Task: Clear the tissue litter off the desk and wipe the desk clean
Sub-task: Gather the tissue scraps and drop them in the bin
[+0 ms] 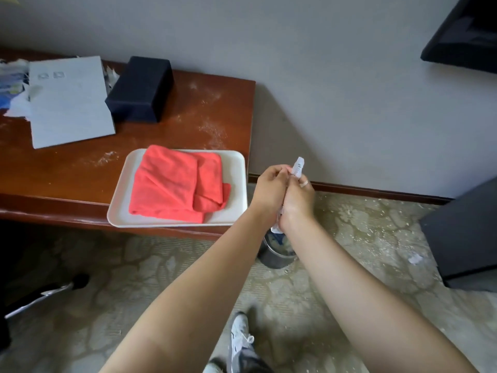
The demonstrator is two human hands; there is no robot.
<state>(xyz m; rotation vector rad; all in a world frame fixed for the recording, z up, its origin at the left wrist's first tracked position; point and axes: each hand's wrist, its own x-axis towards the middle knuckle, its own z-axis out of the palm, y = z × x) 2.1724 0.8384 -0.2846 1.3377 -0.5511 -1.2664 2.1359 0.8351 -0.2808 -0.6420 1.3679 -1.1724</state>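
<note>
My left hand (270, 191) and my right hand (298, 196) are pressed together off the desk's right end, above a small metal bin (274, 253) on the floor. Both grip a crumpled tissue (298, 166), which sticks out above my right fingers and below my wrists. On the brown desk (67, 168) a folded red cloth (177, 184) lies in a white tray (236, 162) at the front right corner. More torn tissue litter (16, 90) is piled at the far left of the desk. White crumbs and dust (212, 130) speckle the desk top.
A grey folder (67, 103) and a dark blue box (141, 90) sit toward the desk's back. A black cabinet (462, 232) stands at the right, a dark screen (465, 30) hangs above. A tissue scrap (415, 258) and crumbs lie on the carpet. A chair base (45, 294) is lower left.
</note>
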